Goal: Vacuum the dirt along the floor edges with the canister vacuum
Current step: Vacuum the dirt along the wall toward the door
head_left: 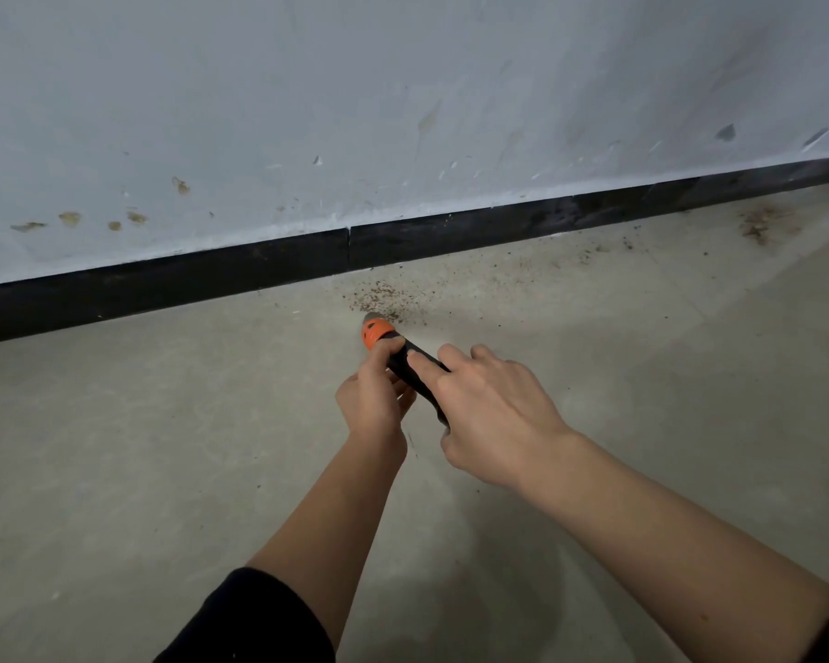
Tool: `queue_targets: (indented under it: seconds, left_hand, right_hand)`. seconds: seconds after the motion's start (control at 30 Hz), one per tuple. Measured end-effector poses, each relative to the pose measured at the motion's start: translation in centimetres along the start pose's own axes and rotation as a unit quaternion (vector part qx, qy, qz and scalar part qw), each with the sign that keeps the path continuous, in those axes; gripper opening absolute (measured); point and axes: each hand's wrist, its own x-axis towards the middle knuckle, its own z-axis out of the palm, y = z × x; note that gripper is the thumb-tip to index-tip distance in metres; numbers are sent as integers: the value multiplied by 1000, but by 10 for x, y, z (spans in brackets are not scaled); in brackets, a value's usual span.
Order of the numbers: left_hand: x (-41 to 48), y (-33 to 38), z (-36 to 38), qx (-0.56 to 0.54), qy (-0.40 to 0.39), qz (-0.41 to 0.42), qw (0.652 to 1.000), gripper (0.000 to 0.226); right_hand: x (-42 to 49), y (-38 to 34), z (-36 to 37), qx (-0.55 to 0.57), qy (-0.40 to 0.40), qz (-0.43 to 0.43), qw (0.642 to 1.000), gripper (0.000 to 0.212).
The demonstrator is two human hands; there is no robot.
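Note:
A black vacuum tube with an orange nozzle tip (373,332) points down at the grey floor, its mouth just short of a patch of brown dirt (379,299) beside the black skirting board (240,272). My left hand (374,399) grips the tube right behind the orange tip. My right hand (489,413) holds the tube further back, index finger laid straight along its top. The canister itself is out of view.
More dirt is scattered along the floor edge to the right, with a denser brown stain (759,224) near the far right. A scuffed white wall (403,88) rises above the skirting. Bare concrete floor (140,447) spreads left and toward me.

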Motion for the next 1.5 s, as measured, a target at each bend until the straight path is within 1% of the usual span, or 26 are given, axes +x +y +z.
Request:
queue_targets:
  seconds: [0.2,0.4,0.73,0.83,0.93,1.07,1.4,1.5]
  left_hand:
    - [-1,-8,9,24,-45,-16,999,22]
    - [-1,-16,19,25,-74,-27,997,19]
    - [3,-26,37,28,-121,-46,991,22]
    - [4,-28,41,27,-132,-49,990,20]
    - [5,-27,46,27,-133,-54,989,18]
    - [8,-24,52,31,-131,-63,989,21]
    - [20,-15,56,43,-130,-51,989,26]
    - [24,-11,57,42,-128,-49,990,23]
  right_hand:
    - [-8,16,1,-4,-4,18,1000,72]
    - [-12,30,2,-7,-11,31,999,68]
    - [-19,54,7,-10,-27,57,998,71]
    - [-20,60,9,-9,-29,62,998,71]
    - [-19,65,10,-7,-29,67,997,72]
    - [-17,70,10,-11,-27,74,997,73]
    - [-4,70,14,-25,-9,69,997,77]
    - [1,69,14,-26,-4,67,997,78]
